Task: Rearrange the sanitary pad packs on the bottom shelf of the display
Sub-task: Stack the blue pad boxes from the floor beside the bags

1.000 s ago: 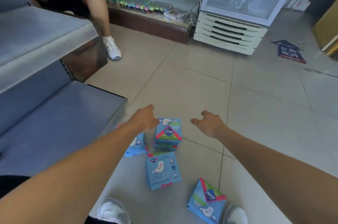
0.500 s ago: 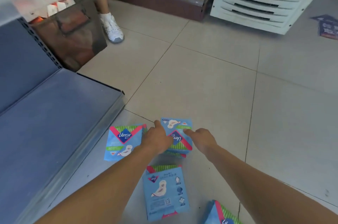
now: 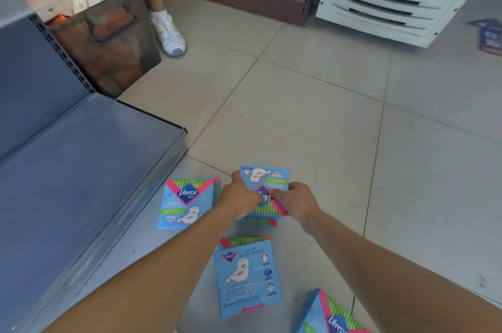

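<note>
A blue Libresse sanitary pad pack (image 3: 267, 183) on the tiled floor (image 3: 312, 120), at about 6 o'clock in the view, is gripped from both sides: the left hand (image 3: 240, 198) is curled over its left edge and the right hand (image 3: 294, 201) is pinched on its right edge. This pack is seen lying on top of another pack (image 3: 259, 221), of which only a striped edge shows beneath. Just beside, at 9 o'clock of the held pack, a second Libresse pack (image 3: 186, 202) lies flat, face up, close to the front lip of the bottom shelf (image 3: 81, 183), which fills the 8 o'clock area. At 6 o'clock of the hands a pack (image 3: 248, 278) lies flat on the floor, and at 5 o'clock one more pack (image 3: 330, 315) is cut by the frame edge. At 11 o'clock a white sneaker (image 3: 168, 32) is planted on the floor, and a freezer grille (image 3: 388, 3) stands at 1 o'clock.
</note>
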{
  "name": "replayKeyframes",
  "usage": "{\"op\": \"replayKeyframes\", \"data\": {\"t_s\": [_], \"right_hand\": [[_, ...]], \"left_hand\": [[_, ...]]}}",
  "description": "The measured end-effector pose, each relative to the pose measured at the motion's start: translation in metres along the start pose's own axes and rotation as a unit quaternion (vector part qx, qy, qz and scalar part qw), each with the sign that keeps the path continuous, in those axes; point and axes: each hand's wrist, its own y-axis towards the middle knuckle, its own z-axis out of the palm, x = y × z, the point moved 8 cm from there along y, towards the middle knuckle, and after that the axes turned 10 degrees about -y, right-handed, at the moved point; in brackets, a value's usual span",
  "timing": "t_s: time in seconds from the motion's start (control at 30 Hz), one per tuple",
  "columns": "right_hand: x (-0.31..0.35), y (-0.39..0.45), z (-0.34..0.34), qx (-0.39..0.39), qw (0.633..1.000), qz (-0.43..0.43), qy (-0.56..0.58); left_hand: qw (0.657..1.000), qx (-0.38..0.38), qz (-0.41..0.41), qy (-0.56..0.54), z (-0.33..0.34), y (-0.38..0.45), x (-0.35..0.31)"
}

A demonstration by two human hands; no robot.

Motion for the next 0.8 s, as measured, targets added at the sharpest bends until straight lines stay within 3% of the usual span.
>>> {"op": "replayKeyframes", "data": {"t_s": [0.23, 0.37, 0.5, 0.8], "right_hand": [[0.029, -0.038, -0.031, 0.021, 0.995, -0.031, 0.092], [0.062, -0.076, -0.058, 0.043, 0.988, -0.083, 0.125], [0.101, -0.122, -0.082, 0.042, 0.979, -0.13, 0.153], [0.203, -0.236, -0.116, 0.081, 0.939, -0.242, 0.229]], "left_hand": [[0.995, -0.039, -0.008, -0.094, -0.031, -0.036, -0.032], [0.986, 0.011, -0.007, -0.165, -0.057, -0.076, -0.061], [0.98, 0.064, 0.072, -0.173, -0.092, -0.126, -0.097], [0.965, -0.034, 0.202, -0.162, -0.218, -0.242, -0.159]]}}
